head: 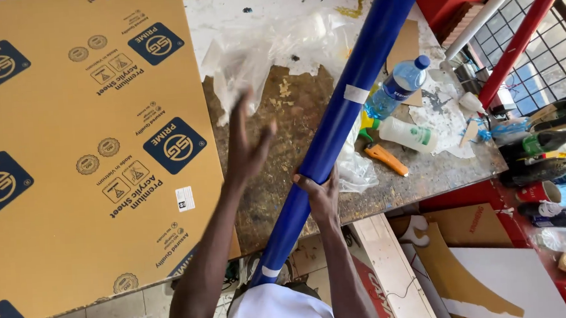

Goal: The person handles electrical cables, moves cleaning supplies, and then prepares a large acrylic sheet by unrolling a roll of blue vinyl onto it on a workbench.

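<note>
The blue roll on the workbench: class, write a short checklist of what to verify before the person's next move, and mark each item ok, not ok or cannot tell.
1. Right hand grips the blue roll: ok.
2. Left hand on the roll: not ok, it is raised, open and blurred, apart from it.
3. Roll taped shut: ok where the white tape shows; the far end is out of view.
4. Bench free under the roll: not ok, plastic wrap, a water bottle and an orange knife lie close.
5. Brown-papered sheet lying flat: cannot tell.

A worn, paint-stained worktable (pixel 293 107) is seen above a tiled floor (pixel 110 316); daylight is admitted through a barred window (pixel 551 42).
</note>
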